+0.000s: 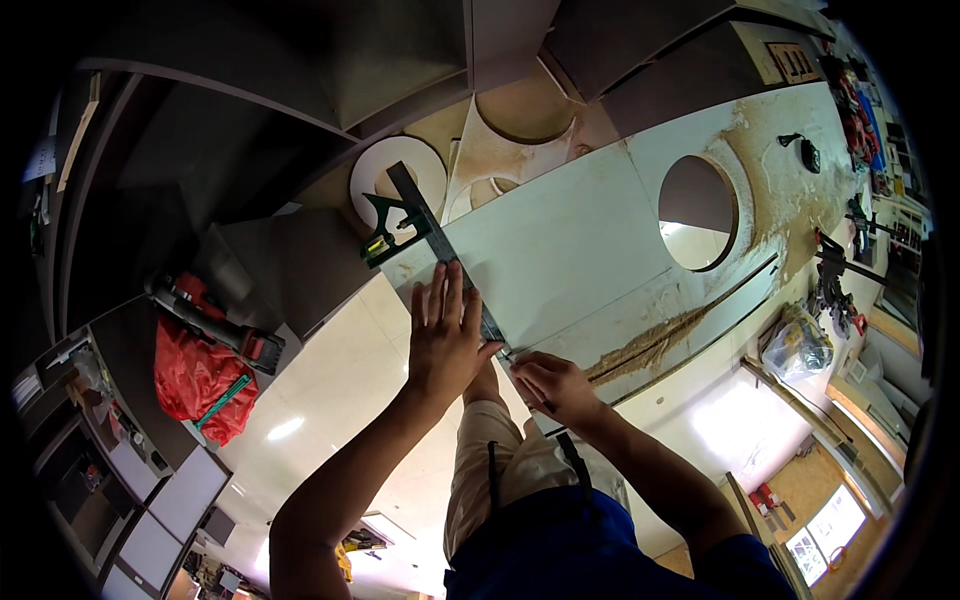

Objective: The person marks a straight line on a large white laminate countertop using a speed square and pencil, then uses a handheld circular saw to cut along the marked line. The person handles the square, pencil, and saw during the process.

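A white board (560, 260) lies before me, with a round hole cut in its right part and brown dust spread over it. Across its left end rests a combination square, its dark blade (432, 235) slanting toward me and its green head (385, 228) at the board's far left edge. My left hand (442, 340) lies along the blade, fingers stretched out flat and thumb toward the right. Close by, at the blade's near end, my right hand (556, 388) pinches a thin pencil-like tool (541, 398), mostly covered by the fingers.
Dark cabinet panels (270, 60) stand along the far side. To the left, a red-and-black power tool (215, 318) sits by a red bag (200, 385). A black clamp (832, 275) and a clear plastic bag (798, 345) are at the right. Beyond the board lies a white ring-shaped offcut (368, 172).
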Demonstrator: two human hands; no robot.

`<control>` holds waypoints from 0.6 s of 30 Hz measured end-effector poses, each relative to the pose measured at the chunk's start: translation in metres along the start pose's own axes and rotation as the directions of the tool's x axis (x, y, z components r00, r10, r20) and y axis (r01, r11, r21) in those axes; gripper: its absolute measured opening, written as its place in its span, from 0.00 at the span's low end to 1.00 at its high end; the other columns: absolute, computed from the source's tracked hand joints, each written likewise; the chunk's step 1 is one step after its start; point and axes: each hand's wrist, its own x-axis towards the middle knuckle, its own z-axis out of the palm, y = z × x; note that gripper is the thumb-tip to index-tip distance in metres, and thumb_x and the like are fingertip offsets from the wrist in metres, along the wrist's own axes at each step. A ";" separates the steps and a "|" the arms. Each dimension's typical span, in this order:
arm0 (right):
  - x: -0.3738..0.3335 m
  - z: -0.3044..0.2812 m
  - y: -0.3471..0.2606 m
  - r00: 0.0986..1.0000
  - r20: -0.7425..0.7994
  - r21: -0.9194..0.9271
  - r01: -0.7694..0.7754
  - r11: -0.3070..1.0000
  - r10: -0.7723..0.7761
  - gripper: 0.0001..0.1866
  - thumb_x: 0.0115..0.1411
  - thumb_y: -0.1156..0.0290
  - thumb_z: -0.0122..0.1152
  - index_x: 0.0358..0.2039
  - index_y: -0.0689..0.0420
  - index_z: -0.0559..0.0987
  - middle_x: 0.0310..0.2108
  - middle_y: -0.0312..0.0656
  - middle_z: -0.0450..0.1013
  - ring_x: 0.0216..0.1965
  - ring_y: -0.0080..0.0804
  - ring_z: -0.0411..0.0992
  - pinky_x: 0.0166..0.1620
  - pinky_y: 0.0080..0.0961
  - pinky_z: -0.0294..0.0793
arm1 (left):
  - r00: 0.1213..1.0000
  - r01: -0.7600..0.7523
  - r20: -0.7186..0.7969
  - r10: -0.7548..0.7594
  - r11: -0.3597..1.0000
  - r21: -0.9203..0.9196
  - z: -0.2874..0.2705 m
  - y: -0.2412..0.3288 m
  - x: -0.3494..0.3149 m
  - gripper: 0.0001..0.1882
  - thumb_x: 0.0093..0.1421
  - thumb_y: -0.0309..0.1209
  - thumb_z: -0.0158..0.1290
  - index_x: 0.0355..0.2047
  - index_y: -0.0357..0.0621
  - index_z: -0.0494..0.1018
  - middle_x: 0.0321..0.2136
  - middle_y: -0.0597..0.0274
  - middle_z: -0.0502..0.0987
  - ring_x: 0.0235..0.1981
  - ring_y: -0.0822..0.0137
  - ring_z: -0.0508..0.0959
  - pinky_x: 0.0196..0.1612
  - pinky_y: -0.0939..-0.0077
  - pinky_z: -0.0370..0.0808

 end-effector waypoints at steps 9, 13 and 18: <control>0.001 -0.009 0.000 0.999 -0.019 0.000 -0.038 0.999 0.038 0.06 0.56 0.81 0.65 0.35 0.60 0.78 0.36 0.45 0.79 0.32 0.45 0.79 0.33 0.33 0.80 | 1.000 -0.001 -0.002 0.001 1.000 0.000 0.000 0.000 0.000 0.42 0.48 0.46 0.73 0.56 0.33 0.69 0.70 0.32 0.55 0.72 0.37 0.56 0.69 0.35 0.59; 0.001 -0.003 -0.003 1.000 -0.012 0.012 -0.020 1.000 0.021 0.09 0.54 0.82 0.65 0.36 0.60 0.78 0.36 0.44 0.79 0.32 0.45 0.79 0.32 0.34 0.79 | 1.000 0.008 0.006 -0.008 1.000 0.010 0.000 0.001 0.000 0.43 0.48 0.46 0.74 0.57 0.33 0.69 0.70 0.32 0.55 0.72 0.38 0.56 0.69 0.36 0.59; 0.000 0.002 -0.002 1.000 -0.020 0.002 -0.007 1.000 0.007 0.11 0.51 0.82 0.66 0.35 0.60 0.77 0.36 0.44 0.78 0.30 0.45 0.78 0.31 0.34 0.78 | 1.000 0.000 -0.010 0.000 1.000 0.014 0.001 0.000 -0.001 0.43 0.48 0.46 0.74 0.57 0.33 0.69 0.70 0.33 0.55 0.73 0.38 0.56 0.69 0.36 0.59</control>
